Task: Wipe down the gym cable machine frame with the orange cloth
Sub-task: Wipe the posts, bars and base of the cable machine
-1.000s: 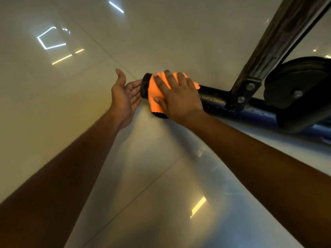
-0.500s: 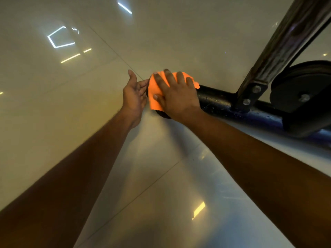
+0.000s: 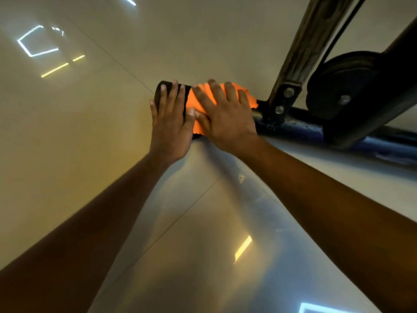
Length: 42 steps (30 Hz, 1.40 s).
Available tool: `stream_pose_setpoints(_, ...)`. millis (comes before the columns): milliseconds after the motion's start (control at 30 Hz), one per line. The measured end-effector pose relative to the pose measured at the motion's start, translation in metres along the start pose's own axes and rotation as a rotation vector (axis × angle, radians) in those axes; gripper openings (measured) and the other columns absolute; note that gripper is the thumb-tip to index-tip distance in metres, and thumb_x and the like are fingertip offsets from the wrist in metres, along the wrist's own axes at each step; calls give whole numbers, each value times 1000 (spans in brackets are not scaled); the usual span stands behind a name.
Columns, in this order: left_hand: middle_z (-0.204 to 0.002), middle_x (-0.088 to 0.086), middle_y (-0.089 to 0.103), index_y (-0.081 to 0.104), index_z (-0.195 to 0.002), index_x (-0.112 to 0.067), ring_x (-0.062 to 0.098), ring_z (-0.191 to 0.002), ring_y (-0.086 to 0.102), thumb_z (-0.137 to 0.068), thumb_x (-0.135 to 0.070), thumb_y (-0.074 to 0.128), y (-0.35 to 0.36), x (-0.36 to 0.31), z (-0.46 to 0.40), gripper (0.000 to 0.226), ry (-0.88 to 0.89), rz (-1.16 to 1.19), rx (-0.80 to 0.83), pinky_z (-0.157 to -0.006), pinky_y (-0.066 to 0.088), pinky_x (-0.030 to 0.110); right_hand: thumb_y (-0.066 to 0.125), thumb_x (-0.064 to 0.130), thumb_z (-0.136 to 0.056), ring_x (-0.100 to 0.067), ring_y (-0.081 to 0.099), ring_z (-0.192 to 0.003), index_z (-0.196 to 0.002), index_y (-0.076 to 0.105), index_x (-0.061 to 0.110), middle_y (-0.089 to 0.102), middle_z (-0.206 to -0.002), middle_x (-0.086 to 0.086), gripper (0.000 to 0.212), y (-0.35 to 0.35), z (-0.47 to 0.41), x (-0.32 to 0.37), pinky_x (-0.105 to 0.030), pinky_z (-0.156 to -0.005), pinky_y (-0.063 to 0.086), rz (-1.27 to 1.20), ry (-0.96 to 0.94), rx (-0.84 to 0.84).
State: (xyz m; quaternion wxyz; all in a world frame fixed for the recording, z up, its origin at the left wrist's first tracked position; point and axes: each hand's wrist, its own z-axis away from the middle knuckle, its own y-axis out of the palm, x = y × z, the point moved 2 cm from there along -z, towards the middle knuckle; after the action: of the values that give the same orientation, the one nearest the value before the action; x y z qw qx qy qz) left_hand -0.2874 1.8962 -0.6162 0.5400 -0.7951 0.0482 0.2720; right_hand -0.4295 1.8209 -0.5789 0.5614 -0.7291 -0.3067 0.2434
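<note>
The left hand (image 3: 170, 123), which a second ago hovered palm-up and apart from the machine, now lies palm-down on the black end cap (image 3: 168, 91) of the base tube, fingers straight and spread over it, thumb beside the cloth. The right hand (image 3: 222, 116) keeps its flat press on the orange cloth (image 3: 198, 102), fingers spread wide, though both now sit a little farther along the tube, away from the tip, so the cap shows bare again. The cloth is draped over the tube just right of the cap, between the two hands, its crumpled edge reaching almost to the bracket.

Right of the cloth, a bolted black bracket (image 3: 281, 102) joins a slanted upright bar (image 3: 302, 50) to the base tube (image 3: 302, 127), which blocks further travel along the tube. Beyond it sits a round black pulley wheel (image 3: 338, 84), with a thin cable (image 3: 338, 37) running up beside the bar.

The tube is round, dark blue-black and scuffed. The floor (image 3: 180, 245) is glossy pale tile with thin grout lines, mirroring ceiling light strips.
</note>
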Motion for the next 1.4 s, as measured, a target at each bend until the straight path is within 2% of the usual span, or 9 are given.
stream_pose_setpoints(200, -173, 4, 36, 43, -163, -15, 29, -165, 17, -115, -28, 35, -3, -1, -11, 51, 54, 10, -54, -131, 4, 63, 50, 32, -109, -47, 33, -156, -172, 25, 24, 32, -172, -19, 68, 0, 52, -50, -56, -127, 29, 41, -63, -59)
stream_pose_setpoints(367, -176, 8, 26, 38, -166, -26, 35, -166, 8, -114, -43, 38, 0, -8, -9, 55, 52, -113, 5, -126, 3, 71, 34, 47, -116, -49, 18, -162, -173, 17, 29, 18, -179, -17, 62, -7, 36, -20, -62, -128, 22, -19, 45, 37)
stream_pose_setpoints(533, -179, 7, 15, 31, -169, -34, 35, -167, 1, -114, -50, 34, 0, -15, -4, 58, 32, -153, 46, -126, -2, 72, 59, 24, -109, -39, 8, -167, -174, 19, 23, 11, -181, -14, 77, -25, 45, -30, -54, -131, 20, -102, 11, 130)
stream_pose_setpoints(633, -180, 6, 12, 25, -171, -33, 33, -167, 0, -114, -51, 35, -4, -20, 0, 60, 11, -153, 86, -126, -5, 71, 57, 18, -109, -33, 14, -167, -170, 35, 23, 19, -180, -10, 65, -37, 54, -36, -56, -123, 38, -179, 8, 159)
stream_pose_setpoints(733, -180, 4, 16, 29, -170, -29, 28, -167, 6, -114, -49, 39, -7, -36, 12, 60, 26, -123, 121, -127, -4, 69, 62, 26, -109, -32, 34, -161, -159, 54, 22, 40, -172, -8, 51, -49, 70, -40, -54, -119, 46, -251, 34, 134)
stream_pose_setpoints(867, -175, 0, 31, 38, -167, -26, 21, -166, 15, -114, -43, 44, -15, -67, 39, 55, 136, -68, 175, -130, 1, 66, 62, 32, -105, -30, 67, -119, -127, 75, 25, 74, -128, -3, 27, -73, 112, -47, -48, -97, 58, -447, 73, 50)
stream_pose_setpoints(1133, -159, 4, 53, 54, -154, -19, 23, -158, 35, -110, -33, 53, -20, -176, 75, 45, 457, -29, 112, -132, 23, 53, 66, 35, -107, -22, 70, -107, -129, 76, 27, 78, -122, -1, 26, -139, 219, -124, -45, -94, 58, -560, 334, 24)
stream_pose_setpoints(1267, -167, 4, 45, 52, -157, -17, 24, -162, 28, -110, -34, 54, 0, -246, 82, 50, 613, -46, 82, -132, 21, 53, 64, 38, -109, -14, 67, -101, -131, 74, 27, 76, -118, 3, 27, -176, 261, -169, -36, -86, 54, -508, 383, -25)
stream_pose_setpoints(1400, -175, 4, 31, 47, -162, -17, 25, -166, 16, -111, -36, 51, 22, -299, 84, 54, 720, -112, 68, -134, 15, 53, 61, 42, -110, -15, 67, -109, -137, 70, 27, 74, -125, 3, 33, -195, 293, -203, -36, -93, 56, -473, 457, -94)
